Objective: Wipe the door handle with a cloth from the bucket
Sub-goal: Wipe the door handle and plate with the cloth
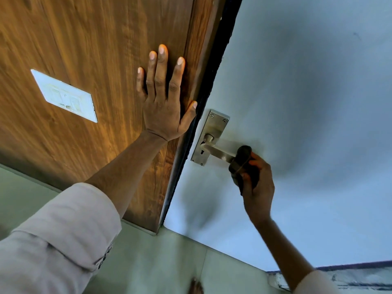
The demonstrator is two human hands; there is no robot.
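Note:
A silver lever door handle (pixel 218 152) on a metal backplate (pixel 212 132) is fixed to a pale grey door (pixel 307 102). My right hand (pixel 257 187) grips a dark cloth (pixel 244 160) wrapped over the free end of the lever. My left hand (pixel 164 98) lies flat with fingers spread on the brown wooden panel (pixel 95 49), its thumb at the dark edge beside the door. No bucket is in view.
A white switch plate (pixel 64 95) sits on the wooden panel to the left. Pale green floor tiles (pixel 159 262) lie below. A bare foot (pixel 196 287) shows at the bottom edge. A dark strip runs along the door's bottom right.

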